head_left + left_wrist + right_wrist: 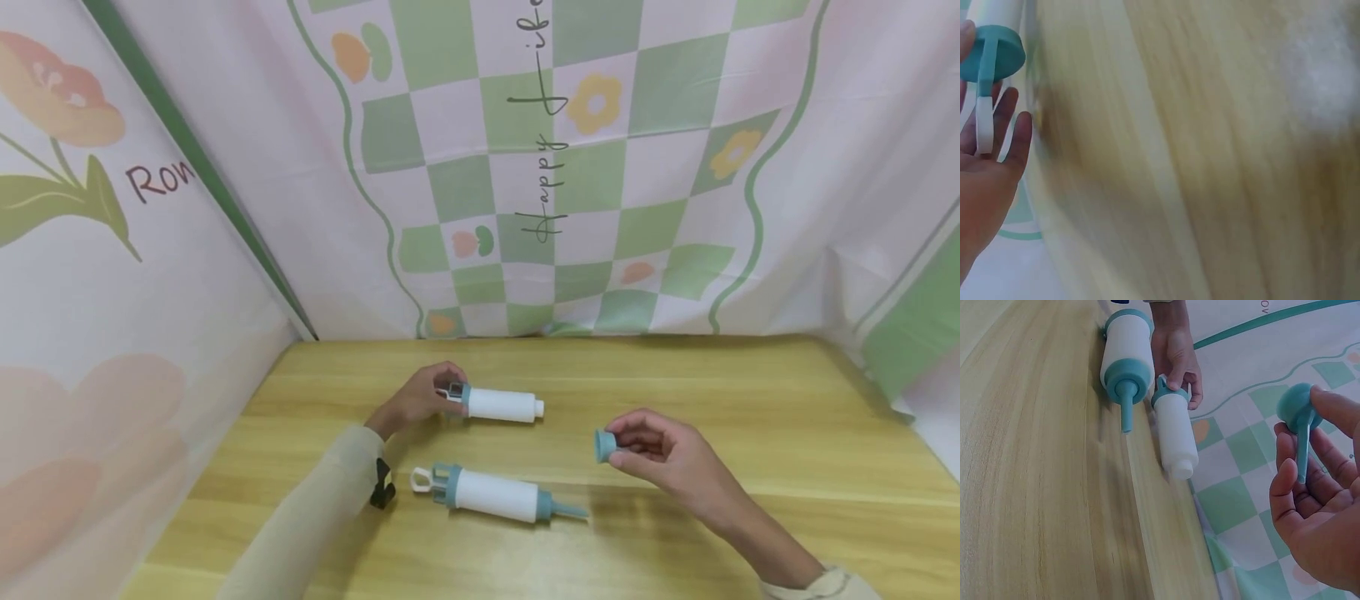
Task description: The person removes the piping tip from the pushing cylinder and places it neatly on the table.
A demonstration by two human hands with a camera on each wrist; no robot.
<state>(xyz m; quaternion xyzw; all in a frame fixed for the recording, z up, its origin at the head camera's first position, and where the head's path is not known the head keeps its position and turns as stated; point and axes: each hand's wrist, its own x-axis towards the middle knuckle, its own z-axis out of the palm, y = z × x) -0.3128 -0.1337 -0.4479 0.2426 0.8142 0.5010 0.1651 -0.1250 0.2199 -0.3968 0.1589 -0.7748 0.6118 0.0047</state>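
Left hand (420,397) grips syringe (501,405) — right hand (675,460) pinches nozzle (604,447).

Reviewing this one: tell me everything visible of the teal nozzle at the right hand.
The nozzle is teal, smooth and plastic-looking, with a wide round cup at one end and a thin, straight spout at the other. The person's right hand pinches it, seemingly above the table. The head view shows the cup's mouth facing left; the right wrist view shows the spout pointing down the picture. It is attached to nothing.

Smooth plastic syringes (497,495), wood-grained tabletop (712,375), creased cloth backdrop (525,183)
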